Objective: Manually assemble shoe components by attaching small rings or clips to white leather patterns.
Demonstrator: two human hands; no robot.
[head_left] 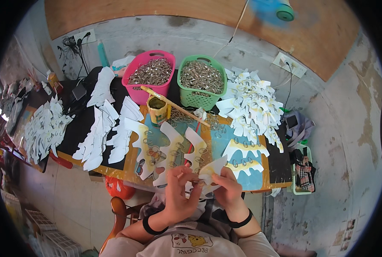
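Note:
Above the table's front edge, my right hand [228, 188] pinches a curved white cut-out piece [214, 168] with a yellowish smear on it. My left hand [180, 192] is closed at the piece's left edge, fingertips together; what they grip is too small to make out. Beyond my hands, several white cut-outs [170, 139] with scalloped edges lie on the blue sheet [218, 138], metal rings [201, 150] along their yellowed strips. Two more ringed cut-outs [245, 148] lie to the right. A yellow-smeared can [158, 115] stands behind, a wooden stick [173, 105] across its top.
A pink basket [135, 92] and a green basket [199, 101] hold metal rings at the back. Heaped ringed cut-outs [251, 98] lie right; stacks of plain ones [96, 137] and another heap [45, 128] lie left. A red bag [118, 187] hangs below the table.

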